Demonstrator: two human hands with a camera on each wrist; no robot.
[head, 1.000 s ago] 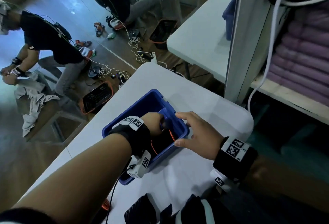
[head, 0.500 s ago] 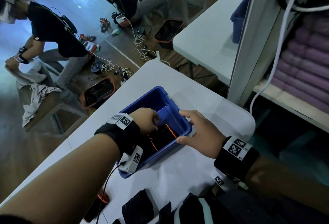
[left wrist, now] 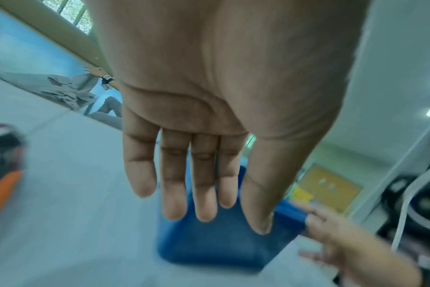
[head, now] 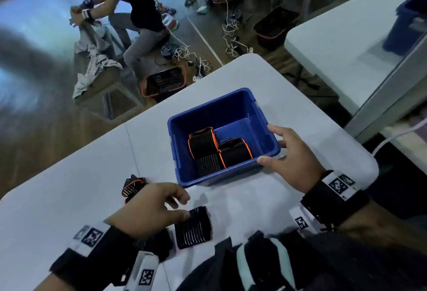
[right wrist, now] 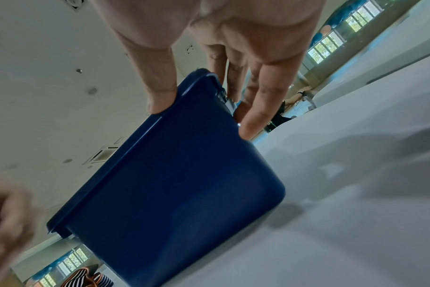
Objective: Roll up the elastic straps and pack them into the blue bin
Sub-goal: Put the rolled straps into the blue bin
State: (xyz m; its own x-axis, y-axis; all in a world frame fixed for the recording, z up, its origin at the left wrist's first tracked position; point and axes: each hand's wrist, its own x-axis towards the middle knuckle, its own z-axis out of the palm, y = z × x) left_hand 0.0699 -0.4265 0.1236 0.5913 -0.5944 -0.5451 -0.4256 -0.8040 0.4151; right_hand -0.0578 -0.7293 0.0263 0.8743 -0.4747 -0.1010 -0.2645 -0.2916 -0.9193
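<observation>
The blue bin stands on the white table and holds two rolled black straps with orange edges. My right hand rests on the bin's right rim, thumb at the near corner and straight fingers at the far corner; the right wrist view shows that hand against the bin. My left hand hovers empty near the table's front, its fingers straight. A flat black strap lies just under it. Another orange-edged strap lies to its left.
Dark clothing lies over the table's near edge. A second white table with another blue bin stands at the far right. On the floor beyond are a seated person, cables and a black tray.
My left hand has come out of the bin and drawn back to the near table, over the loose straps. The rolled straps stay inside. My right hand remains on the bin's rim.
</observation>
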